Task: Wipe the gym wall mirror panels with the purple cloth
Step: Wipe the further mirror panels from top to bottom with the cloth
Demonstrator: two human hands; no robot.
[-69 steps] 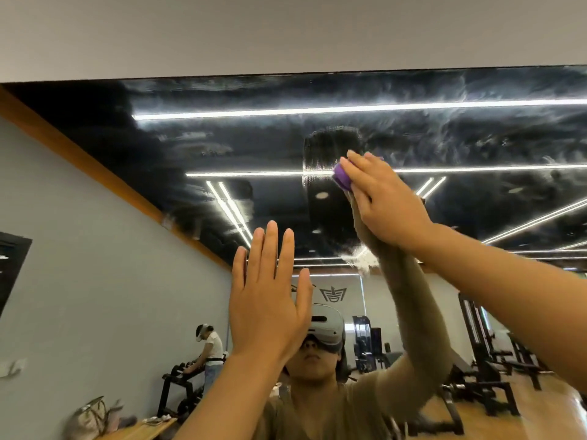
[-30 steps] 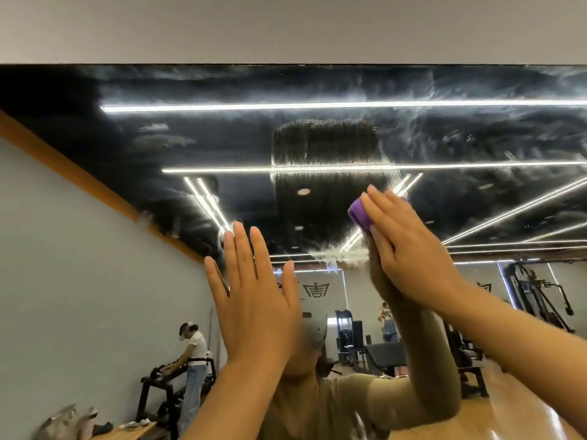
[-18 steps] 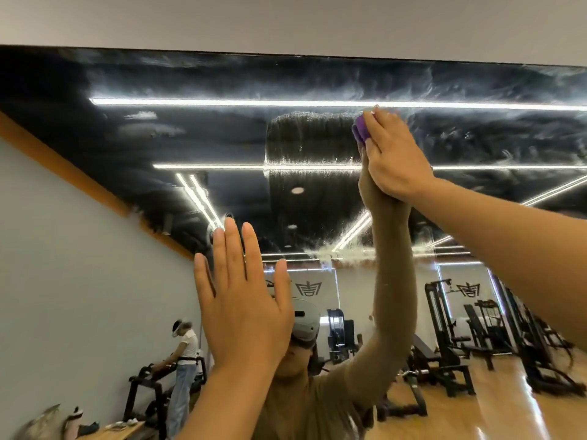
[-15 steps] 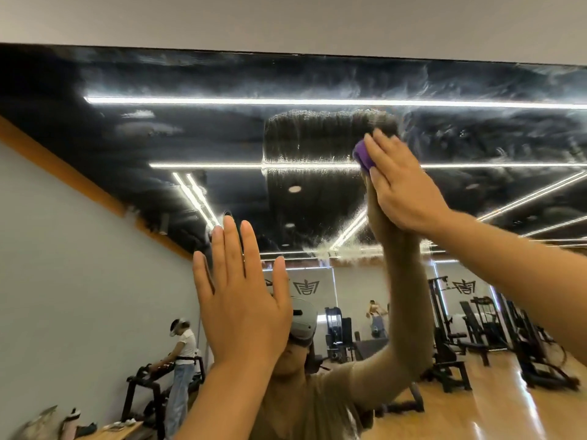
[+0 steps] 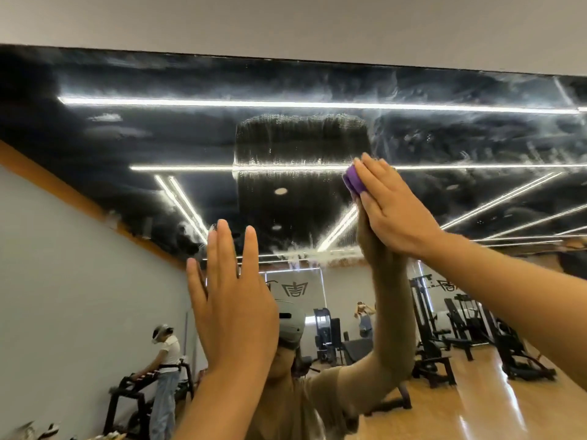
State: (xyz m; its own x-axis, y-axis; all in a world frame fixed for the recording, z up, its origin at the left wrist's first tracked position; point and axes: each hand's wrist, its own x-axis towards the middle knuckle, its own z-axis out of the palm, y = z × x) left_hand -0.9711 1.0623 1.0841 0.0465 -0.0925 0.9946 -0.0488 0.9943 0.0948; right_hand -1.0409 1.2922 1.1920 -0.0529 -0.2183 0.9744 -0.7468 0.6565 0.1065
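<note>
The wall mirror (image 5: 158, 144) fills the view, its upper part hazy with white smears. A darker wiped patch (image 5: 298, 173) sits in the middle. My right hand (image 5: 390, 211) presses the folded purple cloth (image 5: 354, 183) flat against the glass at the patch's right edge; only a corner of the cloth shows past the straight fingers. My left hand (image 5: 230, 306) rests flat on the mirror lower left, fingers straight and spread, holding nothing.
The mirror's top edge meets a pale wall (image 5: 286, 23) above. Reflected in the glass are my own figure, ceiling light strips, gym machines (image 5: 460, 328) on a wooden floor, and another person (image 5: 165, 360) at a rack on the lower left.
My right hand has slid the cloth up and down the glass and now sits lower than 0.6 s ago; the wiped patch has widened rightward. My left hand stays flat on the mirror.
</note>
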